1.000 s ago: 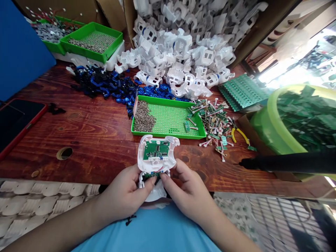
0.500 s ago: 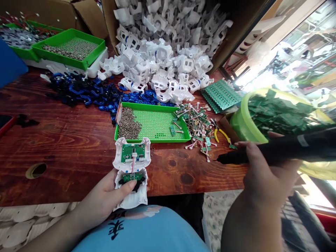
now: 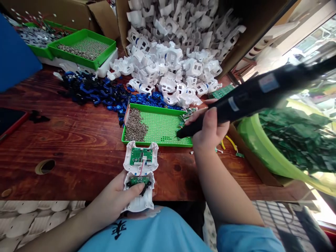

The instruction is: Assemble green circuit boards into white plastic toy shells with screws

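Note:
My left hand (image 3: 118, 199) grips a white plastic housing (image 3: 139, 201) at the table's near edge, thumb pressed on a small green circuit board inside it. A second white half-shell with a green board (image 3: 141, 157) lies hinged open just beyond, joined by thin wires. My right hand (image 3: 208, 131) is wrapped round a black electric screwdriver (image 3: 252, 94), whose tip hovers over the right end of a green perforated tray (image 3: 162, 127) that holds a heap of small screws (image 3: 135, 127).
White housings (image 3: 173, 59) spill from a cardboard box at the back. Blue and black parts (image 3: 91, 91) lie left of them. More green trays (image 3: 84, 47) stand far left. A lime tub of green boards (image 3: 288, 140) sits right. A phone (image 3: 10, 120) lies at the left edge.
My right hand has swung the screwdriver from the right side over to the green screw tray. The left hand keeps holding the housing, and the view has shifted slightly.

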`<state>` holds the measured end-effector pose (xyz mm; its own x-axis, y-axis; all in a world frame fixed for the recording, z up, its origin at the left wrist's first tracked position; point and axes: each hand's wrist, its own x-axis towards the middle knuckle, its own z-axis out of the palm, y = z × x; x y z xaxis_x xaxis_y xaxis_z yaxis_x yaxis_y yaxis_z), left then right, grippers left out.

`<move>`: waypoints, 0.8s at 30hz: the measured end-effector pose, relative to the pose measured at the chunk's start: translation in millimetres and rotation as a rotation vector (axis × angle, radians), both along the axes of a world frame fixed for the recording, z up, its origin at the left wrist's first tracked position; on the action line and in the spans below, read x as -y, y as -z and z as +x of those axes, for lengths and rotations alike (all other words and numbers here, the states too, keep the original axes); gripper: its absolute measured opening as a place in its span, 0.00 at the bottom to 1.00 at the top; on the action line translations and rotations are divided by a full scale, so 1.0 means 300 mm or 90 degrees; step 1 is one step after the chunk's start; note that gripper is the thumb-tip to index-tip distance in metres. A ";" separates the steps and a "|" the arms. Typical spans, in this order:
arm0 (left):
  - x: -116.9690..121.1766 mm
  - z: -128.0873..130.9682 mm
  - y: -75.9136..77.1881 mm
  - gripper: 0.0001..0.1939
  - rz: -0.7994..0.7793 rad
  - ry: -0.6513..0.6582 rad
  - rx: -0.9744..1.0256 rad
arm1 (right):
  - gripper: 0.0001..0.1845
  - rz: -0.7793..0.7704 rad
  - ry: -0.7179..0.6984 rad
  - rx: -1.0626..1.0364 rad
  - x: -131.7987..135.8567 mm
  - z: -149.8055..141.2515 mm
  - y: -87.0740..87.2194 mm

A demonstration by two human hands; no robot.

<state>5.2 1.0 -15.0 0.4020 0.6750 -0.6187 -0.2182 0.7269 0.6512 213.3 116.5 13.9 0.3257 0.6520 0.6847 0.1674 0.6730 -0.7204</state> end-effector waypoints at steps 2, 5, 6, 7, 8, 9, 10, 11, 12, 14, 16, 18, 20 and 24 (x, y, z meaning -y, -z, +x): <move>0.001 -0.003 0.005 0.17 0.009 0.004 -0.002 | 0.15 -0.016 -0.019 0.004 -0.034 -0.003 0.030; -0.002 -0.003 0.005 0.12 0.019 0.018 -0.003 | 0.15 -0.033 -0.026 -0.007 -0.048 -0.006 0.053; -0.004 -0.002 0.004 0.11 0.031 0.020 -0.010 | 0.16 -0.033 -0.022 -0.012 -0.047 -0.007 0.055; -0.006 0.000 0.002 0.10 0.045 0.021 -0.019 | 0.16 -0.032 -0.019 -0.015 -0.045 -0.009 0.056; -0.008 0.002 0.001 0.08 0.058 0.022 -0.030 | 0.16 -0.032 -0.018 -0.015 -0.044 -0.011 0.056; -0.010 0.003 0.000 0.07 0.068 0.023 -0.040 | 0.16 -0.033 -0.016 -0.015 -0.042 -0.013 0.055; -0.011 0.005 -0.001 0.07 0.074 0.024 -0.049 | 0.16 -0.036 -0.012 -0.014 -0.042 -0.015 0.054; -0.013 0.006 -0.001 0.07 0.074 0.025 -0.055 | 0.16 -0.039 -0.006 -0.011 -0.041 -0.015 0.053; -0.014 0.006 -0.001 0.08 0.076 0.028 -0.062 | 0.17 -0.044 0.000 -0.006 -0.041 -0.016 0.052; -0.016 0.006 0.001 0.08 0.079 0.034 -0.070 | 0.17 -0.052 0.013 0.006 -0.040 -0.015 0.051; -0.016 0.004 0.005 0.09 0.081 0.040 -0.072 | 0.17 -0.048 0.019 0.009 -0.040 -0.013 0.052; -0.016 0.001 0.012 0.11 0.085 0.050 -0.072 | 0.16 -0.037 0.018 0.004 -0.040 -0.010 0.053; -0.016 -0.002 0.018 0.13 0.092 0.062 -0.072 | 0.15 -0.033 0.018 0.004 -0.040 -0.007 0.056; -0.018 0.000 0.024 0.12 0.105 0.088 -0.068 | 0.16 -0.055 0.038 0.035 -0.043 -0.003 0.063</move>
<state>5.1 6.4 -22.2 0.4349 0.7138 -0.5489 -0.0475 0.6269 0.7776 212.6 129.5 -5.0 0.3295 0.6896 0.6449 0.2456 0.5969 -0.7638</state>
